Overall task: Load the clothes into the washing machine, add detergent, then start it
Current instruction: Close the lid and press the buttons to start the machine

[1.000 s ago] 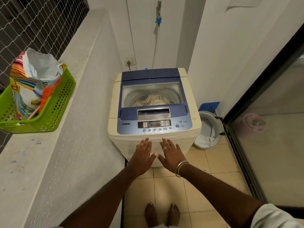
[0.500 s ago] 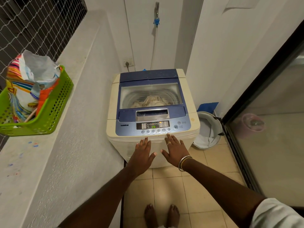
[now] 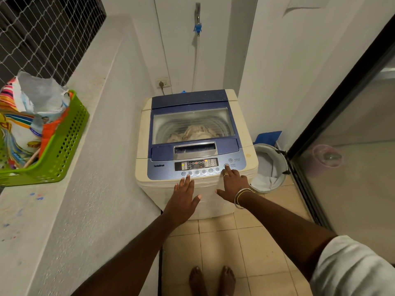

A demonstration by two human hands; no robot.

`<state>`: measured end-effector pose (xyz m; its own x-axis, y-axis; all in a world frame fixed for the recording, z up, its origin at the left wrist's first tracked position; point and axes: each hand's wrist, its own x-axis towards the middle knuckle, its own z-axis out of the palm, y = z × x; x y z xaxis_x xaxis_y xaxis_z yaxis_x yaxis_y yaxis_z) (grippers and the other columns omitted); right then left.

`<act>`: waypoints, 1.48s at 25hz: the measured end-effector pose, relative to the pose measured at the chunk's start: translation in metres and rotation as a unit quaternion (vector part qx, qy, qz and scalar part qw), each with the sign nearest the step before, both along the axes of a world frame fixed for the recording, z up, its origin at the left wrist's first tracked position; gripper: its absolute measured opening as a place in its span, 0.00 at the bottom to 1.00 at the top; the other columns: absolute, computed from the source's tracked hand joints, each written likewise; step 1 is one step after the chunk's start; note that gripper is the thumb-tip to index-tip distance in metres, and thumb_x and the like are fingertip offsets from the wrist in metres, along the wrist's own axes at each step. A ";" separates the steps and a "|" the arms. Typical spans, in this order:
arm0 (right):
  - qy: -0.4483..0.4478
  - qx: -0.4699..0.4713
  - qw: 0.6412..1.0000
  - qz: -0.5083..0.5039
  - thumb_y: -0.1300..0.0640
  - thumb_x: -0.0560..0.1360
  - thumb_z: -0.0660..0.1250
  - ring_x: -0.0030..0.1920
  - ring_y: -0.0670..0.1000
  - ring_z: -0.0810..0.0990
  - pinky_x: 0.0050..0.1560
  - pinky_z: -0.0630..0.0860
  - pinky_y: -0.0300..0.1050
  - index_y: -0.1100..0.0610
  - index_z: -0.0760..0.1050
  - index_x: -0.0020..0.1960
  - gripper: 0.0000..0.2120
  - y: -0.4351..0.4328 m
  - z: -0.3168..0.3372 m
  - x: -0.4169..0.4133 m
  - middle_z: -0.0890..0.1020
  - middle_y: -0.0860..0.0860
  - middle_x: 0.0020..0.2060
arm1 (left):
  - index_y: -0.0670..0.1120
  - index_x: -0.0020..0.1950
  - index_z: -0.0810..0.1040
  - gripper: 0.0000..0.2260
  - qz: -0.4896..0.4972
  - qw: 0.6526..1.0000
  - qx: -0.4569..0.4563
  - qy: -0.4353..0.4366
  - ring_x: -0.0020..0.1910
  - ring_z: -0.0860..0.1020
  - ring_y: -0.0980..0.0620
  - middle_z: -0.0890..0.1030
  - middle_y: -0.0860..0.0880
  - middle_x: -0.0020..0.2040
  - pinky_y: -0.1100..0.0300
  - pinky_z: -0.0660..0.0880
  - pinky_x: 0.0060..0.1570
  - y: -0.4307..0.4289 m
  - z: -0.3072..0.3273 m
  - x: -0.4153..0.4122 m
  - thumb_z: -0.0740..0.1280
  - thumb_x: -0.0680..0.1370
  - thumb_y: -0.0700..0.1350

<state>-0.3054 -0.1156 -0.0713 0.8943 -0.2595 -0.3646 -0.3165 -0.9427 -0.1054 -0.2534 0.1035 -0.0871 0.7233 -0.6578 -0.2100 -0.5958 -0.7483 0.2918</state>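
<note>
Narrow balcony-type utility space is seen from above. A rough grey concrete surface [image 3: 89,167] runs along the left, with netting [image 3: 42,33] above it and paint specks on its near end. A green basket [image 3: 64,150] is set on the surface, cut off by the left edge; an opened detergent bag [image 3: 27,116] is held in it, print not legible. The washing machine [image 3: 250,146] is placed on the tiled floor [image 3: 224,242] against the far wall, just beside the surface, lid closed. The clothes [image 3: 192,132] are seen inside the drum through the lid window, blurred by the glass. A tap [image 3: 197,18] and a wall socket [image 3: 163,83] are mounted behind the machine. A white bucket [image 3: 269,167] is stood right of the machine, partly hidden by it. A glass door [image 3: 352,167] fills the right side; a pink cup [image 3: 327,157] is made out dimly through it. The control panel [image 3: 196,165] is lit, but its digits cannot be read. The right hand [image 3: 233,184] holds nothing; one straight finger is laid on the start button [image 3: 226,166], thumb spread, and how hard it is pressed cannot be told. The left hand [image 3: 183,201] is held flat with fingers straight, tips at the panel's front edge, nothing gripped. Bare feet [image 3: 211,278] are cut off at the bottom edge.
</note>
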 end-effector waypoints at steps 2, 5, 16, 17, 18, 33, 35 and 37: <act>0.002 -0.003 1.000 0.000 0.34 0.75 0.62 0.76 0.57 0.59 0.70 0.67 0.60 0.56 0.55 0.78 0.41 0.000 -0.001 0.002 0.51 0.54 0.80 | 0.43 0.81 0.51 0.30 0.000 1.000 0.001 0.002 0.81 0.46 0.43 0.46 0.44 0.82 0.51 0.41 0.76 -0.001 -0.001 0.000 0.51 0.84 0.57; 0.002 -0.005 1.000 -0.006 0.35 0.75 0.62 0.75 0.57 0.60 0.69 0.67 0.60 0.55 0.58 0.77 0.39 0.000 -0.003 0.005 0.53 0.54 0.80 | 0.44 0.81 0.50 0.30 -0.006 1.000 0.004 -0.001 0.81 0.46 0.44 0.46 0.44 0.82 0.50 0.42 0.77 -0.003 -0.002 0.001 0.50 0.84 0.58; -0.084 0.024 0.993 -0.075 0.44 0.75 0.65 0.62 0.55 0.72 0.60 0.72 0.54 0.52 0.71 0.65 0.21 0.001 0.009 0.020 0.79 0.50 0.60 | 0.46 0.81 0.51 0.29 -0.008 1.000 -0.004 -0.014 0.81 0.47 0.44 0.47 0.46 0.82 0.53 0.39 0.74 -0.012 -0.006 0.012 0.51 0.84 0.58; -0.084 0.025 0.993 -0.076 0.44 0.75 0.65 0.62 0.55 0.73 0.60 0.73 0.54 0.52 0.71 0.65 0.21 0.001 0.008 0.021 0.79 0.50 0.60 | 0.46 0.81 0.51 0.29 -0.008 1.000 -0.005 -0.014 0.81 0.47 0.44 0.48 0.46 0.82 0.53 0.39 0.74 -0.013 -0.007 0.012 0.51 0.84 0.58; -0.087 0.024 0.993 -0.077 0.45 0.75 0.65 0.62 0.55 0.73 0.60 0.73 0.54 0.52 0.72 0.64 0.20 0.001 0.008 0.021 0.79 0.50 0.60 | 0.46 0.81 0.51 0.29 -0.008 1.000 -0.007 -0.014 0.81 0.47 0.44 0.48 0.45 0.82 0.53 0.40 0.75 -0.013 -0.007 0.013 0.51 0.84 0.58; -0.089 0.001 0.995 -0.051 0.50 0.76 0.64 0.59 0.56 0.76 0.56 0.75 0.52 0.53 0.73 0.61 0.14 -0.009 0.016 0.030 0.82 0.53 0.55 | 0.43 0.80 0.57 0.33 -0.002 0.999 -0.036 -0.027 0.81 0.51 0.43 0.53 0.44 0.81 0.52 0.43 0.76 -0.011 -0.012 0.015 0.44 0.81 0.60; -0.087 0.008 0.995 -0.055 0.49 0.77 0.64 0.59 0.56 0.76 0.55 0.76 0.52 0.53 0.74 0.60 0.14 -0.010 0.021 0.028 0.82 0.53 0.55 | 0.43 0.81 0.54 0.30 -0.001 0.999 -0.028 -0.022 0.81 0.49 0.44 0.51 0.44 0.82 0.52 0.42 0.76 -0.009 -0.008 0.014 0.48 0.83 0.58; -0.098 0.008 0.993 -0.060 0.48 0.78 0.63 0.58 0.56 0.76 0.54 0.76 0.51 0.53 0.74 0.60 0.14 -0.009 0.025 0.024 0.82 0.54 0.54 | 0.44 0.81 0.52 0.29 -0.005 0.999 -0.027 -0.020 0.81 0.47 0.44 0.50 0.44 0.82 0.52 0.41 0.76 -0.007 -0.005 0.015 0.51 0.84 0.56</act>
